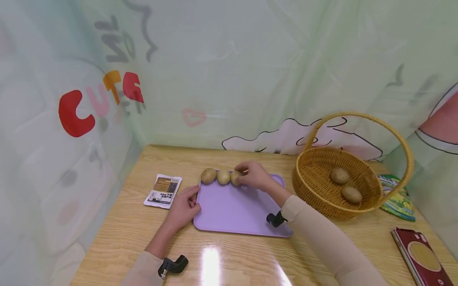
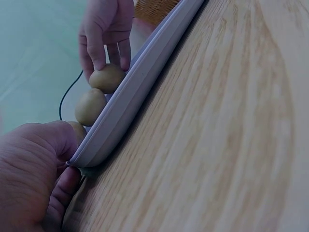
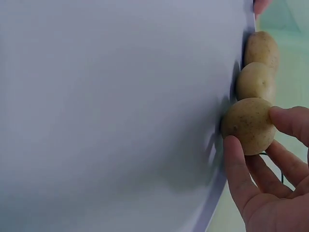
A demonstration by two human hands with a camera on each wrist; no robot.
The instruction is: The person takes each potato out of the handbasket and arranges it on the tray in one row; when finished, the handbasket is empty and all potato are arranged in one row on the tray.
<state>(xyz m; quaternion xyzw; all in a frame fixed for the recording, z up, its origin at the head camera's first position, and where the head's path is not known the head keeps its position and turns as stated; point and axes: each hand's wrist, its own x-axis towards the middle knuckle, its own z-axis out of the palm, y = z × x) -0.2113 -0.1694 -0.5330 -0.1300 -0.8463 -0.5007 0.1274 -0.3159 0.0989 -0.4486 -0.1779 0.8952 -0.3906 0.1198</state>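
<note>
Potatoes sit in a row of three along the far edge of the tray (image 1: 236, 208), just above the middle of the head frame. My right hand (image 1: 255, 176) is on the right potato (image 1: 235, 177), fingers and thumb curled round it; the right wrist view shows the thumb under it and the fingertips (image 3: 289, 121) over its top, so the grip is closed on that potato. The middle potato (image 1: 223, 176) touches it, and the left potato (image 1: 208, 175) touches the middle one. In the right wrist view the three stack up the right edge of the frame against the tray's rim.

My left hand (image 1: 184, 206) is at the tray's left edge, left of centre in the head frame. The left wrist view shows its thumb (image 2: 46, 140) on top of the rim at the corner and a finger curled beneath it, pinching the tray there.

The tray is lilac and lies flat on the wooden table (image 1: 125, 230). A basket (image 1: 318, 167) with a hoop handle stands just right of the tray, in the right half of the frame, with two more potatoes (image 1: 339, 175) inside. A small packet (image 1: 163, 190) lies left of the tray, near my left hand. A green packet (image 1: 398, 200) pokes out behind the basket, and a red book (image 1: 420, 254) lies at the lower right corner.
</note>
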